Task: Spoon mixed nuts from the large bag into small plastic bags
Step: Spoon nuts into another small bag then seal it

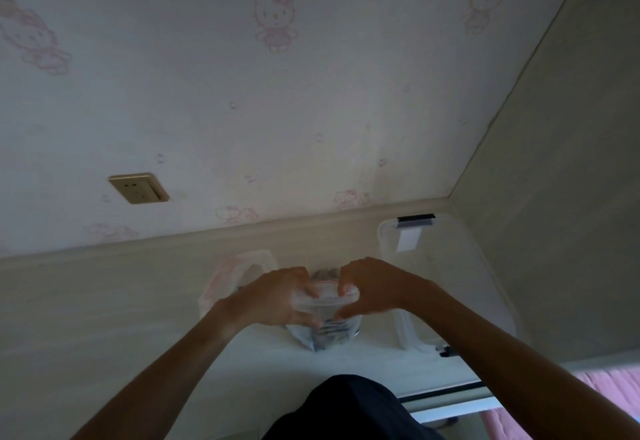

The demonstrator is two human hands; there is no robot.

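Dim, soft frame. Far left of the fingers, a gold-toned rectangular wall socket (138, 188) on pale cartoon-cat wallpaper (273, 13), matte and smooth. Just left of and behind the left fingers: a large bag (231, 275), thin clear film with a pinkish rim, slumped, mouth open upward; contents not readable.

Left hand (273, 295): fingers curled, thumb and fingertips pinching the left end of the top edge of the small plastic bag (325, 315).

Small plastic bag sits between both sets of fingers, over the pale, smooth desk top (346, 367); glossy crinkled clear film, dark contents bunched low, too blurred to name. Top strip runs left to right between the hands, that being its long axis; mouth points up, body hangs below the fingers, bottom at or near the desk, contact unclear.

Right hand (372, 289): fingers curled, pinching the right end of the same top strip, thumb under, fingertips above.

Right of the right fingers: clear rigid storage box (450, 266), rounded corners, black clip latch, white label. Far right, a plain beige side panel (571, 197). Below the hands, dark fabric (349, 408).
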